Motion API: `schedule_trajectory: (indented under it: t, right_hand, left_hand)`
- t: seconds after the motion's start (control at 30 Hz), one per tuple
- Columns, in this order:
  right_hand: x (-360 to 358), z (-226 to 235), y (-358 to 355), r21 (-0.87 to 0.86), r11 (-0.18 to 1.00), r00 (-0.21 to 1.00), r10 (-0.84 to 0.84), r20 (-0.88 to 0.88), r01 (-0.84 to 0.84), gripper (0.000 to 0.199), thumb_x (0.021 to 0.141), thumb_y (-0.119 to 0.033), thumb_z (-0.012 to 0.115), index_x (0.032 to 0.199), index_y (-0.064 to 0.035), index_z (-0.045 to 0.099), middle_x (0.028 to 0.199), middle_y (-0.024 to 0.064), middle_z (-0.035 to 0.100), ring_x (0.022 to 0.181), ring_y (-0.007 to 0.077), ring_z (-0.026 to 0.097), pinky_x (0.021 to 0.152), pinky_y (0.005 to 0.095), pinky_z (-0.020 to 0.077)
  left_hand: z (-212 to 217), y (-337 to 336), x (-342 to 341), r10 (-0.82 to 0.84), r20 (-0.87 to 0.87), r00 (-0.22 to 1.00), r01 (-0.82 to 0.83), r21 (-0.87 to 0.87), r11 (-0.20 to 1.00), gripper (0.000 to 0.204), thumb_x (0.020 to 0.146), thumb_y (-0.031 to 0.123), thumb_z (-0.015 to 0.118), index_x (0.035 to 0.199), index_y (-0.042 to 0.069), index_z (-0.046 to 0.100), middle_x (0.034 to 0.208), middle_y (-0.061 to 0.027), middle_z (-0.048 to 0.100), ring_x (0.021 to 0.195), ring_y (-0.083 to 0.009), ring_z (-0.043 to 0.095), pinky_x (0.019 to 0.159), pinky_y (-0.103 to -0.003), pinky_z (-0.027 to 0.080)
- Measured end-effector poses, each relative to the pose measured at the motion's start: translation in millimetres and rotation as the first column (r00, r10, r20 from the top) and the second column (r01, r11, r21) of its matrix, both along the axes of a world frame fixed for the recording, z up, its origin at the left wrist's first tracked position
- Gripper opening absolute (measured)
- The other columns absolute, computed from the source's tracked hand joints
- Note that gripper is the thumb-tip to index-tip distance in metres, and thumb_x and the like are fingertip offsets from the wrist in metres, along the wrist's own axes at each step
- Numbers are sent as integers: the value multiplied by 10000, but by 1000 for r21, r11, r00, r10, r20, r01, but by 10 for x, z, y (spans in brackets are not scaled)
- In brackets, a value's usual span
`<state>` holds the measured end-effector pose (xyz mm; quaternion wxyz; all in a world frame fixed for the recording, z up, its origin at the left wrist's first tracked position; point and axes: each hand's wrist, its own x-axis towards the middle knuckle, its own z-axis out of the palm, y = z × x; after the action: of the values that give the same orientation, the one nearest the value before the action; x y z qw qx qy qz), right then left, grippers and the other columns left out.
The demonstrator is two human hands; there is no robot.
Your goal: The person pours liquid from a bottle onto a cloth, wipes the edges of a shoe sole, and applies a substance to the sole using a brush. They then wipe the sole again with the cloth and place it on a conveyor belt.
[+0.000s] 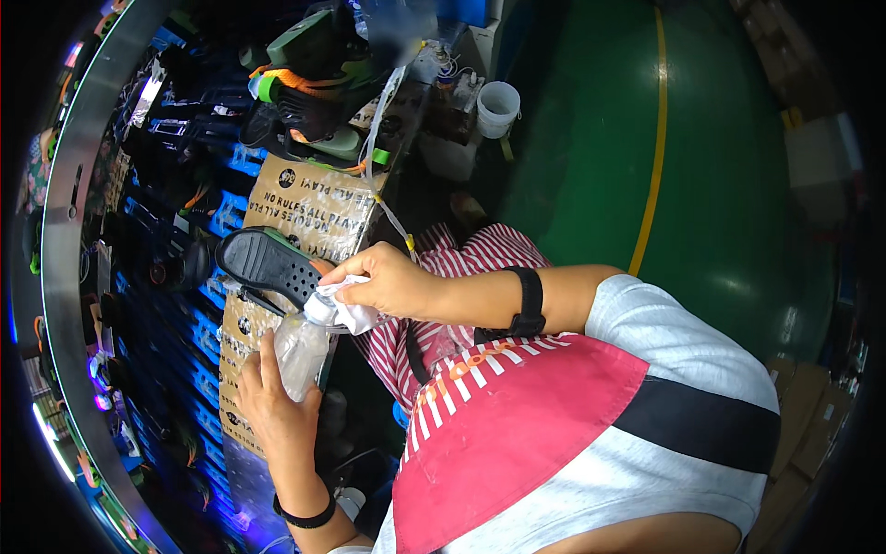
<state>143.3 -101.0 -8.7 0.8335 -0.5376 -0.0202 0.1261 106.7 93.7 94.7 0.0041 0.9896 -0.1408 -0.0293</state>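
Observation:
My left hand (277, 406) is curled round a translucent plastic bottle (300, 355), with the thumb on one side and the fingers on the other. My right hand (392, 282) pinches a white cloth (355, 314), bunched up against the upper end of the bottle. The bottle's mouth is hidden by the cloth. Just beyond both hands a black shoe (263, 261) with rows of small holes lies on a printed brown cardboard sheet (295, 198). Its near end comes close to the cloth; whether they touch I cannot tell.
More shoes (314, 102) in black, green and orange are piled beyond the cardboard. To the left runs a rack with blue parts (208, 351) and a metal rail (69, 194). A white bucket (498, 106) stands at the far side, beside a green floor (581, 138) with a yellow line.

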Motion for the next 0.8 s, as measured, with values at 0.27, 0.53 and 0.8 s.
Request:
schedule_trajectory:
  t: [0.27, 0.53, 0.8]
  right_hand:
    - [4, -38, -38, 96, 995, 998, -20, -64, 26, 255, 763, 2, 600, 1008, 68, 625, 888, 102, 648, 789, 96, 586, 728, 221, 466]
    - [11, -62, -70, 241, 967, 979, -32, -202, 82, 240, 715, 29, 602, 949, 62, 647, 871, 114, 653, 766, 119, 603, 700, 237, 482]
    - [32, -135, -132, 304, 949, 970, -9, -245, 86, 259, 733, 41, 586, 986, 77, 627, 933, 127, 639, 770, 125, 604, 714, 235, 481]
  left_hand:
    - [142, -120, 138, -93, 18, 995, 90, 127, 988, 802, 519, 31, 707, 1269, 117, 435, 1055, -148, 514, 982, -318, 503, 854, -410, 369]
    - [299, -286, 267, -163, -20, 986, 164, 225, 961, 792, 522, 38, 710, 1263, 121, 441, 1047, -138, 509, 978, -301, 509, 830, -403, 375]
    - [335, -382, 373, -200, -53, 978, 207, 264, 942, 814, 507, 46, 717, 1268, 119, 436, 1043, -141, 503, 992, -299, 502, 826, -406, 374]
